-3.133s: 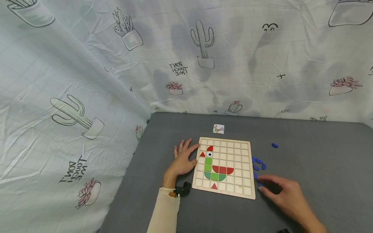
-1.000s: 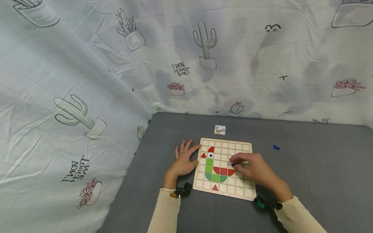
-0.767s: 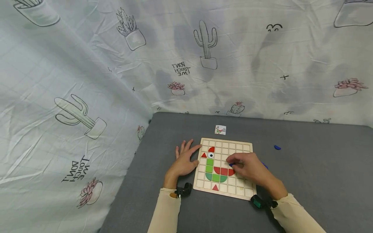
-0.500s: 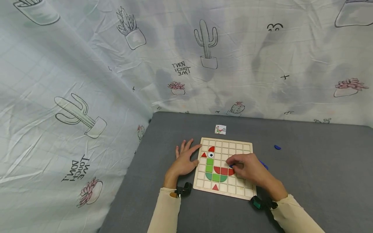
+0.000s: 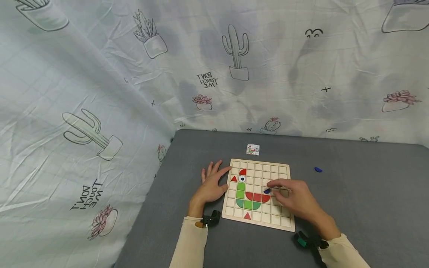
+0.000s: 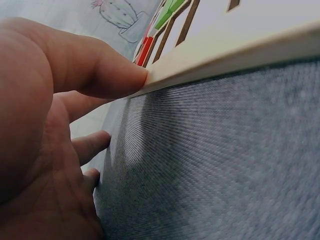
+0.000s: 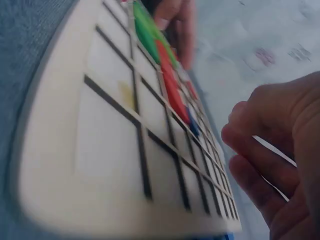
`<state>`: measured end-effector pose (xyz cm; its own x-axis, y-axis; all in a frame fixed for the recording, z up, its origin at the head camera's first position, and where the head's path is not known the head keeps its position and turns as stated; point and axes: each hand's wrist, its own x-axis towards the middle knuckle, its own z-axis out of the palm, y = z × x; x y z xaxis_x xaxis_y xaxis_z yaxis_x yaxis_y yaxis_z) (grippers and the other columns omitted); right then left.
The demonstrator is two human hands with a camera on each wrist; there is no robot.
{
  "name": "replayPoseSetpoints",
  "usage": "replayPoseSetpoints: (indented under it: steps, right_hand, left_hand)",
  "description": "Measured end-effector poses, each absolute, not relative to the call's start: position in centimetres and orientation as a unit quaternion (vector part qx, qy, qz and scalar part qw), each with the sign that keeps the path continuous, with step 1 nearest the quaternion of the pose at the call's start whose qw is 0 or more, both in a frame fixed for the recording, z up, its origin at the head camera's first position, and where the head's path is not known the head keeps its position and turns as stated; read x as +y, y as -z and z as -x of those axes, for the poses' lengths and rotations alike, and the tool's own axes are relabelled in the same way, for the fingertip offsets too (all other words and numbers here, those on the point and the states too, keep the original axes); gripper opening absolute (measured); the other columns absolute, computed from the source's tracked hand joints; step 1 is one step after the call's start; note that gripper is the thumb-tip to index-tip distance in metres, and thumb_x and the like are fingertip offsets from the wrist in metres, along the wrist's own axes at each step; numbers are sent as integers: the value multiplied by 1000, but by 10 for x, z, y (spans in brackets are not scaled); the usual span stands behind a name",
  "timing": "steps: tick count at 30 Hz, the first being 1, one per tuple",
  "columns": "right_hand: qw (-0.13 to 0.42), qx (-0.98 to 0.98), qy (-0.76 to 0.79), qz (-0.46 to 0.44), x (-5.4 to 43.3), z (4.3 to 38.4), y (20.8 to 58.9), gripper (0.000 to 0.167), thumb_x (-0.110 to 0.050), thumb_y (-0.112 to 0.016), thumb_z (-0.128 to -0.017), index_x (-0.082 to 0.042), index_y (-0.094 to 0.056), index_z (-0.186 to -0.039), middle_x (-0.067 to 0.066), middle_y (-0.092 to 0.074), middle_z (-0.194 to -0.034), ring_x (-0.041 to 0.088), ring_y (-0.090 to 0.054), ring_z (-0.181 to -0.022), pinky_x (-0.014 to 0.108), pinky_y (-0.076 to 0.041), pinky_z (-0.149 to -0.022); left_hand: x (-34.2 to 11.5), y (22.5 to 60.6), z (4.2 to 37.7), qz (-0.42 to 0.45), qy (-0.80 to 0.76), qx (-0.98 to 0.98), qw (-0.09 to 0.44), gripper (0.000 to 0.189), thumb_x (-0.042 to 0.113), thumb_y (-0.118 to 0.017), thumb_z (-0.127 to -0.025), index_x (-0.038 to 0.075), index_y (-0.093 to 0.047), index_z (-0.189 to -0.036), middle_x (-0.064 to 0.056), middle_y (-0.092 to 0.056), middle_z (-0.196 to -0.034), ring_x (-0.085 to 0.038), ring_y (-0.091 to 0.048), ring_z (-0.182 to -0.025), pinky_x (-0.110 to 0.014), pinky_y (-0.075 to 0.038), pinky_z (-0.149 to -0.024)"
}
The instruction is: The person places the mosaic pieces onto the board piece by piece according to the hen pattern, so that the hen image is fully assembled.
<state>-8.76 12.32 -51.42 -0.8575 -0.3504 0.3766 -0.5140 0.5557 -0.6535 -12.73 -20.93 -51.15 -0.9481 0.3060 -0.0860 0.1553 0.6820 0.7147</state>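
Note:
A wooden grid board (image 5: 278, 169) lies on the grey table (image 5: 368, 208). It carries a bird figure of red, green and white pieces. A small blue piece (image 5: 266, 191) lies in a cell just above the right end of the red row. My right hand (image 5: 285, 191) hovers over the board right of that piece, fingers loosely bent and holding nothing. In the right wrist view the blue piece (image 7: 194, 127) lies apart from the right hand's fingers (image 7: 260, 155). My left hand (image 5: 214, 178) rests flat on the table, its thumb (image 6: 100, 70) pressed against the board's left edge (image 6: 240, 50).
A small picture card (image 5: 252, 149) lies behind the board. One loose blue piece (image 5: 318, 169) sits on the table to the right. A printed cloth backdrop (image 5: 100, 93) closes the back and left sides; the table's left edge is near my left hand.
My right hand brought a blue piece from the right of the board onto the grid, let it go, and drew back slightly right. The left hand stayed put.

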Motion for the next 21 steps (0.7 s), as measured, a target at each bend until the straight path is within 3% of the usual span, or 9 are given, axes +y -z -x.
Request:
replayPoseSetpoints:
  steps: [3, 8, 11, 16, 21]
  right_hand:
    - [105, -875, -427, -204, 139, 76, 513, 38, 2, -86, -88, -21, -84, -119, -5, -83, -115, 9, -77, -101, 18, -56, -84]
    - [105, -871, -465, -123, 176, 52, 513, 39, -3, -88, -91, -18, -81, -126, 1, -83, -117, -7, -72, -106, 6, -52, -92]
    - [118, -869, -471, -90, 201, 37, 513, 41, -2, -88, -91, -13, -80, -129, -7, -83, -119, -14, -69, -110, 2, -49, -94]
    - [135, -867, -479, -38, 236, 19, 513, 41, 2, -86, -91, -5, -78, -131, -24, -79, -119, -14, -71, -108, 3, -53, -87]
    - [133, -869, -477, -9, 251, 14, 514, 41, -1, -87, -91, -4, -78, -131, -28, -78, -117, -16, -72, -104, 3, -54, -84]
  left_hand:
    - [-209, 511, 127, -125, -377, 912, 100, 69, 5, -67, -96, 17, -55, -163, -17, -23, -182, -45, 0, -171, -72, 10, -131]
    - [-209, 510, 127, -124, -380, 911, 99, 68, 5, -68, -96, 17, -55, -163, -17, -23, -182, -44, 0, -171, -72, 10, -131]
    - [-209, 511, 126, -126, -379, 912, 99, 68, 6, -67, -97, 17, -55, -163, -17, -23, -182, -45, 0, -171, -72, 10, -131]
    - [-209, 511, 127, -127, -376, 913, 99, 68, 6, -66, -97, 18, -55, -163, -18, -23, -182, -45, 0, -171, -73, 10, -131]
    - [-209, 512, 127, -128, -377, 912, 98, 68, 6, -67, -97, 17, -55, -163, -18, -23, -182, -46, 0, -171, -73, 10, -131]
